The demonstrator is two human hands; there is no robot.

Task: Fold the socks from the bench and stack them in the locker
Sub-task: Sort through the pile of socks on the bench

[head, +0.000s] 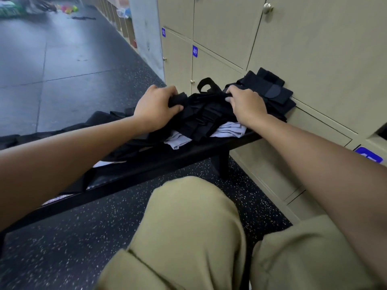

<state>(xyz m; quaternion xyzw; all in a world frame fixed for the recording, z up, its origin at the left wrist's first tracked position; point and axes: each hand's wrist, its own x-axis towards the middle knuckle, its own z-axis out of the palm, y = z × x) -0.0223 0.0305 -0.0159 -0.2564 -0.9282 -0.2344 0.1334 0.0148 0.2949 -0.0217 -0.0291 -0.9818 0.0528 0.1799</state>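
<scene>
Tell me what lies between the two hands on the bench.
In the head view, a heap of black socks spans from the left hand to the right hand; both grip it. No bare bench shows between.

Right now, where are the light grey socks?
In the head view, the light grey socks lie on the black bench, tucked under the pile of black socks that the left hand and right hand grip.

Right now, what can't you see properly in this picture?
Head view only:
- Black sock pile: how many socks; dark folds blend together.
- Left hand and right hand: fingertips buried in the fabric.
- Blue locker label: number hidden by the right arm.
- Bench: left end cut off.
</scene>
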